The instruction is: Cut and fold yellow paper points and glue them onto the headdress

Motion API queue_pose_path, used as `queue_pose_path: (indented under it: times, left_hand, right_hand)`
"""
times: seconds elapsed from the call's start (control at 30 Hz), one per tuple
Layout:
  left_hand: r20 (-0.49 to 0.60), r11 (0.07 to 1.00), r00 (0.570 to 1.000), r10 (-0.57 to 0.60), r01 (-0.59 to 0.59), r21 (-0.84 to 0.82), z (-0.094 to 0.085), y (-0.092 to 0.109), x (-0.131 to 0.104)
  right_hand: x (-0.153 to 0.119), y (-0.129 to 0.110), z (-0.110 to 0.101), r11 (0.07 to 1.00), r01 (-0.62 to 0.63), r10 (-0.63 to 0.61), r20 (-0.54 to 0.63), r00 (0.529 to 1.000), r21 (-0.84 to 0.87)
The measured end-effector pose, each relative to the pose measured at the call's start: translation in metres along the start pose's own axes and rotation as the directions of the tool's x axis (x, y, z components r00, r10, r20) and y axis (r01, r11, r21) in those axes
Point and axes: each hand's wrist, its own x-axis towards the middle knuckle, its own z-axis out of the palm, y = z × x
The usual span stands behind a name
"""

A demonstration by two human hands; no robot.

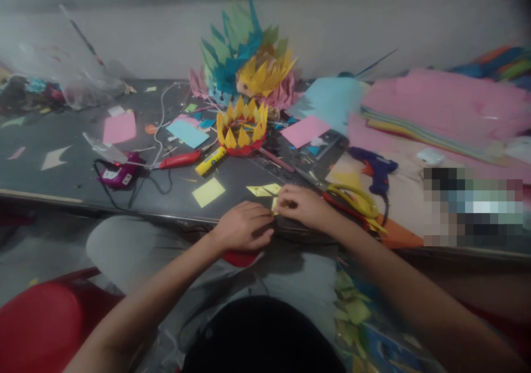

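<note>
Near the table's front edge, my left hand (244, 226) and my right hand (302, 206) meet at a small piece of yellow paper (274, 204). Both sets of fingers are closed at it, and they cover most of it. Just beyond my fingertips lie folded yellow paper pieces (259, 190). To the left of them is a flat pale yellow paper square (208, 192). Scissors with yellow handles (354, 200) lie beside my right forearm. Farther back stands a yellow paper crown (241, 127) with pointed petals and a red base.
A yellow glue stick (211, 161), a red-handled tool (180, 159) and a purple power socket (122, 172) with cords lie left. A blue glue gun (375, 168) and stacked pink paper (448, 107) are right. Layered paper flowers (249, 57) stand behind; a red stool (41, 329) is lower left.
</note>
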Motion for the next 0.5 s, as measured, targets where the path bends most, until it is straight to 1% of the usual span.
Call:
queue_pose_path:
  times: [0.1,0.27,0.37,0.5]
  left_hand:
    - [-0.023,0.999,0.999,-0.033,0.032,-0.035,-0.0012,0.0001,0.0005]
    - [0.036,0.998,0.999,0.034,-0.035,0.048,0.0015,-0.0031,0.0000]
    - [0.021,0.999,0.999,0.029,-0.030,0.043,0.0032,-0.0038,-0.0004]
    - [-0.019,0.998,0.999,0.036,-0.035,0.055,0.0035,-0.0017,0.0007]
  right_hand:
    - [0.0002,0.0034,-0.0003,1.000,0.018,-0.018,0.006,1.000,0.022]
    - [-0.0013,0.0090,-0.0011,0.993,0.070,-0.068,-0.020,0.997,0.097]
    - [-0.0016,0.0089,-0.0013,0.991,0.049,-0.045,-0.032,0.998,0.124]
    - [-0.0008,0.0049,-0.0014,0.996,0.010,-0.007,-0.042,0.999,0.088]
